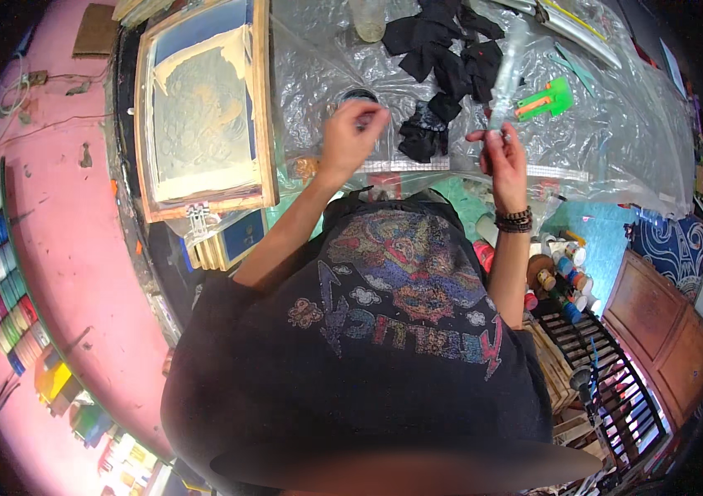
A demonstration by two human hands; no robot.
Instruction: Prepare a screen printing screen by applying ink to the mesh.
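Observation:
My left hand (351,139) is closed, its fingers curled together just over a small dark round container (360,96); whatever the fingers hold, if anything, I cannot make out. In my right hand (504,161) is the lower end of a long, whitish translucent stick (510,70), gripped between thumb and fingers and pointing away from me. A beaded bracelet circles that wrist. Between the hands lie crumpled black cloth pieces (434,58), the nearest with a greyish pattern. Right of the stick rests a green and orange plastic tool (547,99).
Clear plastic sheeting (616,149) covers the table. A wood-framed printing screen (203,107) stands at left. Far back are a translucent cup (369,30) and long strips (583,33). Paint bottles (566,269) and a black slatted rack (608,372) stand low at right.

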